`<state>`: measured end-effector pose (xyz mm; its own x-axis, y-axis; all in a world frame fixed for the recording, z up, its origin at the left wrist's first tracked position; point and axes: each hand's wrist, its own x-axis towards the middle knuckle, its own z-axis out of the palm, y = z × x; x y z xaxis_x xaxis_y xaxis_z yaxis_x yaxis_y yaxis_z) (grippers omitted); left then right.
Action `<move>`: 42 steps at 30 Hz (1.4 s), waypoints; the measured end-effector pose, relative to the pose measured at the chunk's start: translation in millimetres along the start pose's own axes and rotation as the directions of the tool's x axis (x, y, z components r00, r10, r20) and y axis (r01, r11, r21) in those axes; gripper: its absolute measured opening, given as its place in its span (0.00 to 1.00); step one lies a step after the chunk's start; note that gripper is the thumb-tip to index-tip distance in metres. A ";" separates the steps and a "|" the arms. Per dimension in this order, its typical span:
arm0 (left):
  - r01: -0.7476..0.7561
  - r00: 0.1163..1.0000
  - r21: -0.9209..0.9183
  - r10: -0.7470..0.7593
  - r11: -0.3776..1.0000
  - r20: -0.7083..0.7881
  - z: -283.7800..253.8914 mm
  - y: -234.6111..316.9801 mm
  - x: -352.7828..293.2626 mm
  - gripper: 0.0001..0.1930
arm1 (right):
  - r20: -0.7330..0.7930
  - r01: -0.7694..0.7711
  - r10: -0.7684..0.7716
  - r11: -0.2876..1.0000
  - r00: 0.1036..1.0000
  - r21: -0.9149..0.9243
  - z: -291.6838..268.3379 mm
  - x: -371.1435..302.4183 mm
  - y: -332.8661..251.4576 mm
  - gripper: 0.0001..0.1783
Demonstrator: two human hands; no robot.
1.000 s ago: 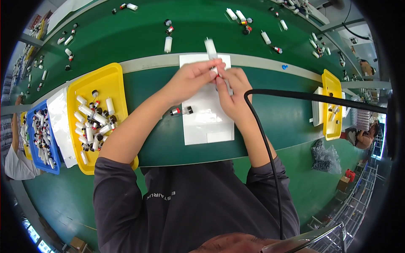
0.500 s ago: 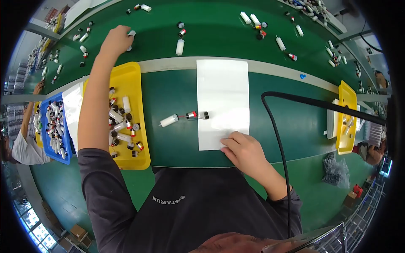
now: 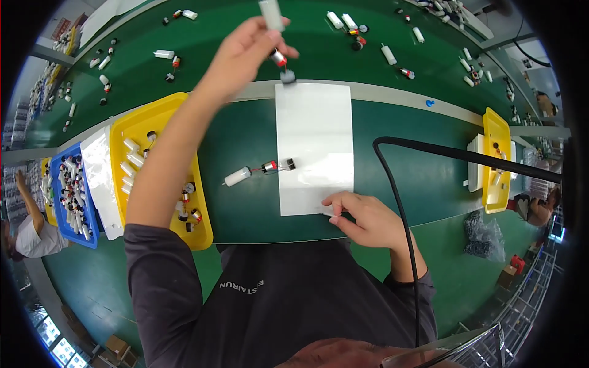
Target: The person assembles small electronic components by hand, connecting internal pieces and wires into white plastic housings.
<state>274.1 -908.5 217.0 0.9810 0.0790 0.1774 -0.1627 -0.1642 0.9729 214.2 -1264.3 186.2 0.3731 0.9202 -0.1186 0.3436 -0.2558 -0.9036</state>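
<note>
Holds white tube [image 3: 270,16] with dangling motor [image 3: 280,59] in left hand [image 3: 244,52] above green belt [image 3: 331,58]: probably light, stiff, fragile at motor, best gripped by tube; cannot tell grip of right hand [image 3: 370,221] at edge of paper [image 3: 315,132].

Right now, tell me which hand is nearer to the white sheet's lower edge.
Right. The right hand is at the lower right corner of the white sheet; the left hand is beyond the sheet's far edge, holding a white cylinder.
</note>
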 end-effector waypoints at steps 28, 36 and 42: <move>0.335 0.941 -0.431 -0.320 0.838 0.110 107.0 -36.8 -48.1 0.18 | -0.475 0.291 0.286 0.504 0.832 0.813 -31.7 119.1 46.0 0.27; 0.281 0.950 -0.446 -0.312 0.850 0.003 108.1 -35.1 -48.0 0.15 | -0.827 0.287 -0.011 0.940 0.562 0.183 -8.8 127.4 47.2 0.22; 0.324 0.929 -0.569 -0.369 0.756 0.039 105.7 -38.0 -47.9 0.16 | -0.818 0.316 -0.098 0.943 0.567 0.106 -9.7 129.6 54.3 0.16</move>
<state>244.4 -1009.9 155.9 0.9750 0.0961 -0.2003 0.1347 0.4610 0.8771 289.6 -1161.9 125.7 0.8826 0.3049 0.3578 0.3502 0.0813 -0.9331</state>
